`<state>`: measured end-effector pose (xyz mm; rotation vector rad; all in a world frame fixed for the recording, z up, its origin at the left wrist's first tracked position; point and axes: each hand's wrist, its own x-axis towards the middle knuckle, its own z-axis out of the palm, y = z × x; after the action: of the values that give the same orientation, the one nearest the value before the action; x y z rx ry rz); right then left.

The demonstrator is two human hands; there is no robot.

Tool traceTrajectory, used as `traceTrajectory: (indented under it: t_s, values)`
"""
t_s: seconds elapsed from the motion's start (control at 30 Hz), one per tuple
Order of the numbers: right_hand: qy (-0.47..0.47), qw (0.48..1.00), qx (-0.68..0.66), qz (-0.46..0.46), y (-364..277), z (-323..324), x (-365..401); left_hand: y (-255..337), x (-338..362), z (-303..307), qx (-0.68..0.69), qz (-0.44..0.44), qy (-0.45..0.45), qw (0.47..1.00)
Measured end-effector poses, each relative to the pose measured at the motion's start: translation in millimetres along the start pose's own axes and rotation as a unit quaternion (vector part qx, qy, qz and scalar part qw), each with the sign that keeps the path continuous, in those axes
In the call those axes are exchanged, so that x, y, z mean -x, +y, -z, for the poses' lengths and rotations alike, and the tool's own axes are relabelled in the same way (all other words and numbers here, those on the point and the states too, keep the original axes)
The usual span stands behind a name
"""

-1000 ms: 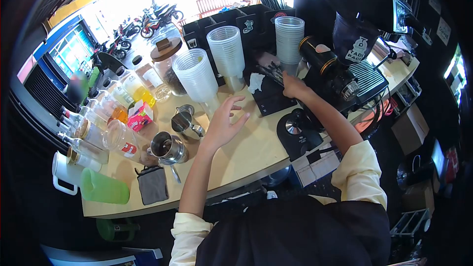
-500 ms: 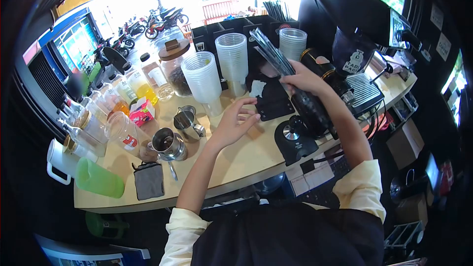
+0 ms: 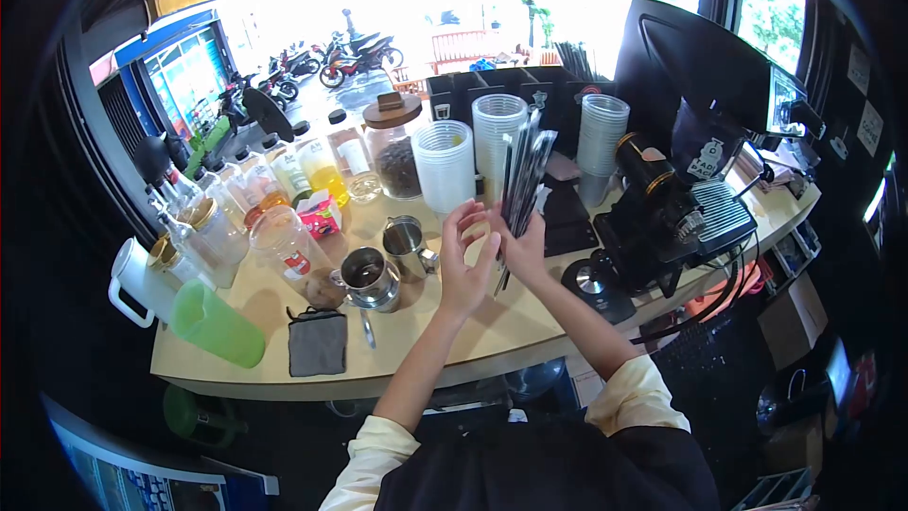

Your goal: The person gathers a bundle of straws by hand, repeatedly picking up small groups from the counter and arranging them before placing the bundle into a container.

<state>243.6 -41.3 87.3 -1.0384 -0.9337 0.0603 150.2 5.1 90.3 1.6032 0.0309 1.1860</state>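
A bundle of wrapped black straws (image 3: 526,175) stands nearly upright over the counter, gripped near its lower end by my right hand (image 3: 525,251). My left hand (image 3: 467,260) is right beside the bundle on its left, palm turned toward it, fingers curved and apart with nothing in them. Behind the straws rise stacks of clear plastic cups (image 3: 499,118), partly hidden by the bundle. Just left of my left hand are a steel pitcher (image 3: 407,244) and a second metal cup (image 3: 367,279) with dark contents.
An espresso machine (image 3: 653,227) and a round black-based tamping stand (image 3: 596,284) occupy the right side. Bottles, a lidded glass jar (image 3: 397,166), a green pitcher (image 3: 218,326) and a grey pouch (image 3: 317,343) fill the left. A black organizer (image 3: 473,85) lines the back edge.
My right hand has brought the straws left and nearer to me, from beside the espresso machine to my left hand. The bundle now stands more upright. The head view has shifted.
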Motion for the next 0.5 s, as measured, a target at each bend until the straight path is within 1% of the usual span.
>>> traceTrajectory:
  t_s: [0.07,0.1,0.2,0.23,0.27,0.33,0.37,0.4,0.43,0.47,0.5]
  values:
    - [0.008,0.997,-0.042,-0.059,22.2,-8.9,19.4,-9.8,12.2,11.5,0.001,0.010,0.004,1.000]
    - [-0.024,0.992,-0.038,-0.121,38.8,-6.0,27.1,-15.5,17.9,16.1,-0.005,0.016,0.006,1.000]
    - [-0.022,0.993,-0.058,-0.104,54.0,-16.2,51.1,-20.6,27.4,28.1,-0.034,0.033,-0.003,0.999]
    - [-0.028,0.995,-0.015,-0.095,56.6,-15.4,56.7,-24.0,28.0,29.4,-0.054,0.024,-0.005,0.998]
    - [-0.027,0.995,-0.010,-0.100,61.3,-15.1,62.8,-27.4,29.6,29.5,-0.074,0.017,-0.005,0.997]
    - [-0.049,0.993,-0.081,-0.073,66.7,-17.7,72.1,-33.4,28.9,28.6,-0.071,0.026,-0.008,0.997]
    - [-0.107,0.991,-0.026,-0.072,65.7,-9.0,75.5,-35.1,29.3,28.1,-0.039,0.057,-0.063,0.996]
    - [-0.104,0.991,-0.025,-0.075,66.3,-9.2,76.3,-34.3,27.6,26.3,-0.007,0.086,-0.119,0.989]
    - [-0.091,0.995,0.001,-0.051,66.9,-9.4,76.4,-39.8,26.9,23.4,-0.032,0.060,-0.102,0.992]
    - [-0.078,0.996,0.029,-0.028,67.2,-9.2,76.4,-41.8,24.2,24.2,-0.030,0.063,-0.106,0.992]
    - [-0.065,0.996,0.056,-0.004,67.6,-8.8,75.9,-42.0,19.2,26.3,-0.042,0.099,-0.149,0.983]
